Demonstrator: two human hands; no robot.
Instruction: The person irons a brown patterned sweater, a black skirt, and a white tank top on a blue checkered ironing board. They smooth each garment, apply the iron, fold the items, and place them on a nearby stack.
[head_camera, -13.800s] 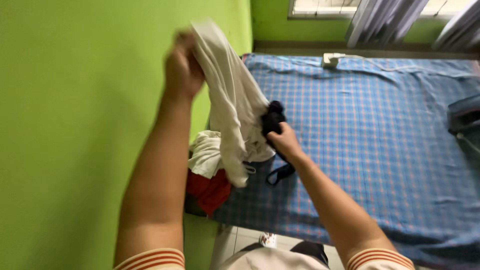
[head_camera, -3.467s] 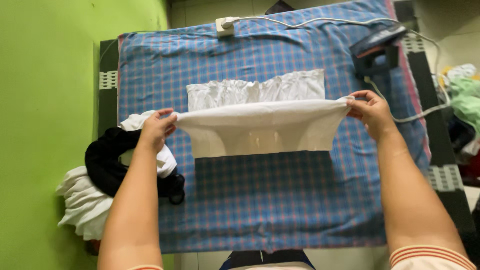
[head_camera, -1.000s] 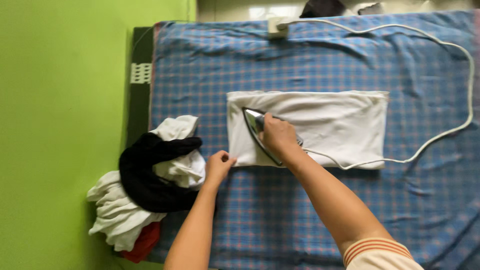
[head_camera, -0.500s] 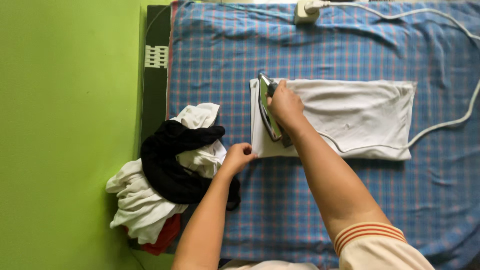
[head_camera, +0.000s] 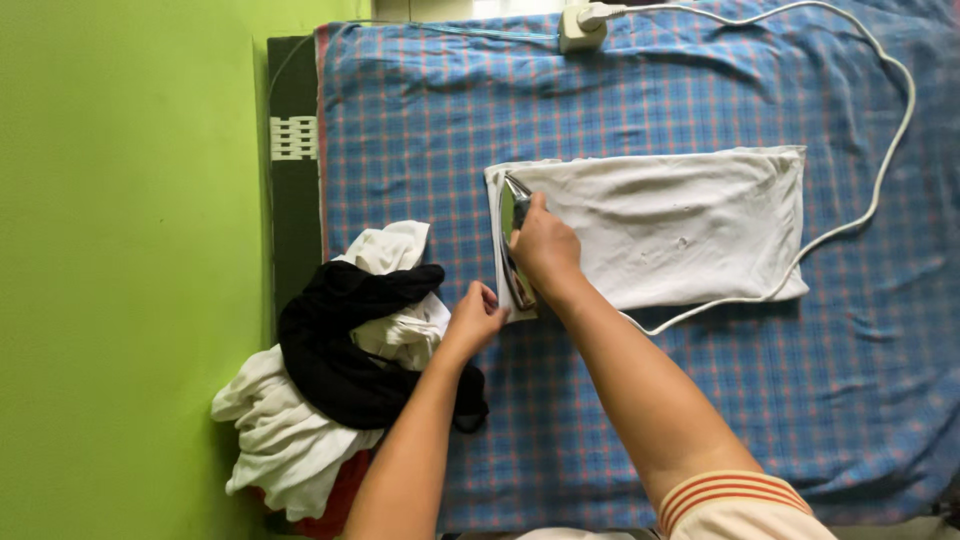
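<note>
A folded white garment (head_camera: 680, 225) lies flat on the blue checked cloth (head_camera: 620, 420). My right hand (head_camera: 542, 250) grips the handle of an electric iron (head_camera: 512, 225), which rests on the garment's left end. Its white cord (head_camera: 850, 220) loops round the right side to a white socket block (head_camera: 578, 27) at the far edge. My left hand (head_camera: 476, 315) pinches the garment's near left corner and holds it down against the cloth.
A heap of clothes (head_camera: 330, 380), white, black and red, sits at the cloth's left edge. A green wall (head_camera: 120, 250) runs along the left. A dark strip (head_camera: 292, 180) of the surface shows between wall and cloth.
Over the last second the iron has stayed on the garment's left end and turned to lie along its left edge. My left hand keeps hold of the near corner.
</note>
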